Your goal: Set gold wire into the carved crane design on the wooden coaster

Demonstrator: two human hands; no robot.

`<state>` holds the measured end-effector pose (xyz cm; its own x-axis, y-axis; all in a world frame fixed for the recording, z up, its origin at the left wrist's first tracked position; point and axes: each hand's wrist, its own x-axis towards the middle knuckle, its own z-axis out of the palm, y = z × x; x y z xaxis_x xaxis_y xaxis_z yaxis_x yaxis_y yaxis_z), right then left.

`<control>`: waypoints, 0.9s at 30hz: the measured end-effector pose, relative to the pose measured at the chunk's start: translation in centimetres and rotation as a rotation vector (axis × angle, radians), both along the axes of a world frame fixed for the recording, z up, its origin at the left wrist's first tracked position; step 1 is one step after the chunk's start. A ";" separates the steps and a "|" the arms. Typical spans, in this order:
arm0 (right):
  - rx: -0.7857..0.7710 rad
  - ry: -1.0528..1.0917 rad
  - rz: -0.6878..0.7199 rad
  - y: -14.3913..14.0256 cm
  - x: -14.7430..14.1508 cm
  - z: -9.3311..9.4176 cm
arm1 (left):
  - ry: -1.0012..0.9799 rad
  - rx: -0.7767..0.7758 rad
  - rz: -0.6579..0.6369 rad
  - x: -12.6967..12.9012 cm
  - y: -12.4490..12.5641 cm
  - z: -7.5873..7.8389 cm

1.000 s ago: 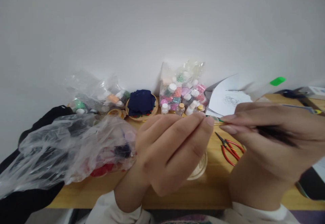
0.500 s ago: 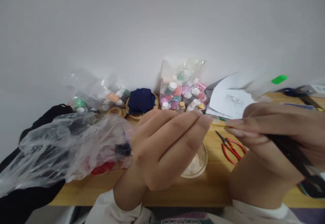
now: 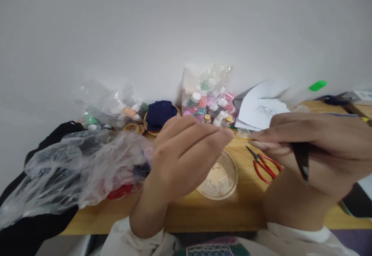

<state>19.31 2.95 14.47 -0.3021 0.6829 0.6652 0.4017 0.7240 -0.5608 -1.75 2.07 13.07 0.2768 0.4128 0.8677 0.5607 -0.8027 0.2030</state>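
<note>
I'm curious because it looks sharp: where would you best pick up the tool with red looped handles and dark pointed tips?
Probably by the red looped handles, from above and the person's side: it lies on the light wooden table, handles toward the person, dark pointed tips aimed away, toward the wall.

Black tool [image 3: 302, 161] steeper than before, more of the round wooden disc [image 3: 222, 178] visible

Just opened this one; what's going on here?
A person's left hand and right hand, raised over a wooden table, seem to pinch a thin yellow strand spanning the gap between them. The right hand also holds a dark tool. Below lie a round patterned disc, partly hidden by the left hand, and red-handled pliers.
</note>
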 end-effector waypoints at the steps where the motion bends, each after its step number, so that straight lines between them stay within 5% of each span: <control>1: 0.019 -0.002 0.033 0.1 0.2 -0.1 | 0.014 -0.043 -0.025 0.1 0.1 -0.1; 7: -0.105 -0.085 0.153 -0.3 2.0 -3.0 | 0.172 -0.210 -0.120 0.3 -0.4 -3.0; 15: -0.869 0.273 0.095 -3.5 1.2 -8.8 | 0.373 -0.107 -0.027 1.2 -4.0 -7.4; 21: -1.097 0.331 0.051 -3.5 0.8 -10.5 | 0.444 -0.018 0.061 1.7 -4.7 -9.5; 27: -1.255 0.420 0.214 -3.2 0.8 -11.2 | 0.501 0.052 0.061 1.3 -5.3 -9.9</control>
